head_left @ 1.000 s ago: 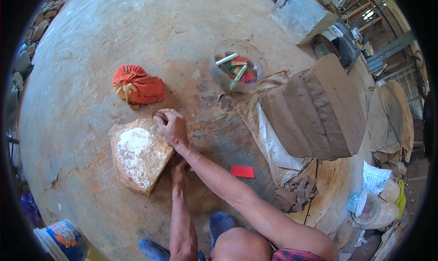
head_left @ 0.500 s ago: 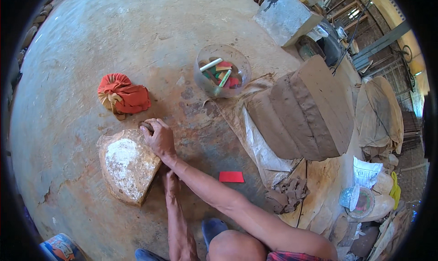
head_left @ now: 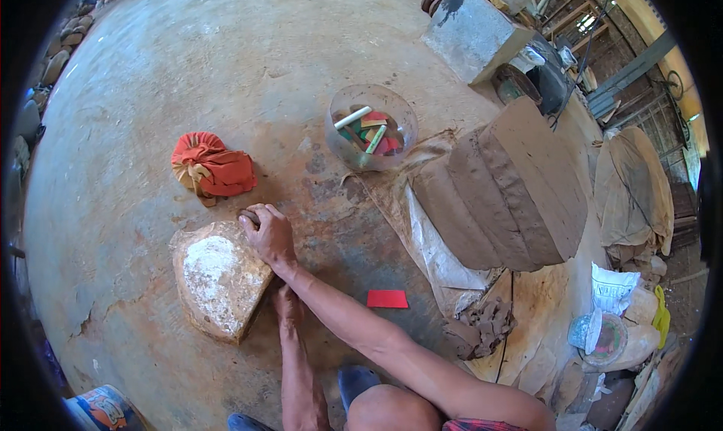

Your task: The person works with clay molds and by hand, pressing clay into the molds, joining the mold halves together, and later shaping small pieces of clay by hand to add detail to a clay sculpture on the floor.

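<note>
On the round, rust-stained concrete surface (head_left: 188, 70), a wedge-shaped slab of clay (head_left: 218, 280) dusted with white powder lies at about eight o'clock from the middle. The right hand (head_left: 269, 235) rests at the slab's upper corner, its fingers (head_left: 252, 219) curled and pressed together over a small dark lump of clay there, just as half a second ago. The left hand (head_left: 286, 304) lies beneath the right forearm, pressed against the slab's right edge at its three o'clock; whether its fingers are spread or closed cannot be told, since the forearm hides them. Neither hand has visibly shifted on the slab since the earlier frame; only the view has tilted slightly. At eleven o'clock from the slab sits a knotted orange cloth bundle (head_left: 211, 169). At one o'clock, well apart, stands a clear glass bowl (head_left: 370, 127) holding coloured sticks. A small red card (head_left: 387, 299) lies at three o'clock, near stacked grey clay blocks (head_left: 512, 190).
</note>
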`<state>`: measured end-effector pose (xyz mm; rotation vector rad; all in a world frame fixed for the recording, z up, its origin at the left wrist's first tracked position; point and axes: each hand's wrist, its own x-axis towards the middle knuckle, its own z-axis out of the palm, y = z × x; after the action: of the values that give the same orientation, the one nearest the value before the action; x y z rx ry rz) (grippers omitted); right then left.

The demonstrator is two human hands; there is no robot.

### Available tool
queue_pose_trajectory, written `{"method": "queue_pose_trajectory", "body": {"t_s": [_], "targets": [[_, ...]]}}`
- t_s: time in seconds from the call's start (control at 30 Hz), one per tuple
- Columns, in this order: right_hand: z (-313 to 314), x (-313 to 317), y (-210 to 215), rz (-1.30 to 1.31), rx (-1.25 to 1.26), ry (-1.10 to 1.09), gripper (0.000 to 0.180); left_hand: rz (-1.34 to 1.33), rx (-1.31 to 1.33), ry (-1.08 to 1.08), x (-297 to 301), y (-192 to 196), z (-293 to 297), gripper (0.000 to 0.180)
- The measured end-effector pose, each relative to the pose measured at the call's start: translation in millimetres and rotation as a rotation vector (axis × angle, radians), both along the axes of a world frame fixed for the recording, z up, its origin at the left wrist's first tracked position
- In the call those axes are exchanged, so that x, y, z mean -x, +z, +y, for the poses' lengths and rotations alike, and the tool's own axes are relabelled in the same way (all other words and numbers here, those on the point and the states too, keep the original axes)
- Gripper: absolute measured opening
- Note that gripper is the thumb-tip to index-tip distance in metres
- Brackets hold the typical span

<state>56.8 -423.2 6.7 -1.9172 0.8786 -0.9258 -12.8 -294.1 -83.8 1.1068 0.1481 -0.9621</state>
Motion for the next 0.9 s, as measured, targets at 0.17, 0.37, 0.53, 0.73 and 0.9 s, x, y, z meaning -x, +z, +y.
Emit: {"method": "queue_pose_trajectory", "body": {"t_s": [0.17, 0.37, 0.53, 0.73, 0.9], "targets": [[2, -1, 3, 0.012, 0.018, -0.016, 0.023, -0.002, 0.057, 0.041, 2, 20, -16, 0.028], [-3, 4, 1, 0.002, -0.004, 0.010, 0.020, 0.033, 0.055, -0.002, 11, 4, -15, 0.038], [-3, -14, 6, 0.008, 0.099, 0.040, 0.018, -0.116, 0.051, 0.035, -1, 34, -16, 0.038], [-24, 3, -7, 0.019, 0.063, 0.058, 0.021, -0.134, -0.008, 0.069, 15, 36, -23, 0.042], [4, -11, 0, 0.031, 0.062, 0.064, 0.024, -0.176, -0.017, 0.119, -1, 49, -6, 0.048]]}}
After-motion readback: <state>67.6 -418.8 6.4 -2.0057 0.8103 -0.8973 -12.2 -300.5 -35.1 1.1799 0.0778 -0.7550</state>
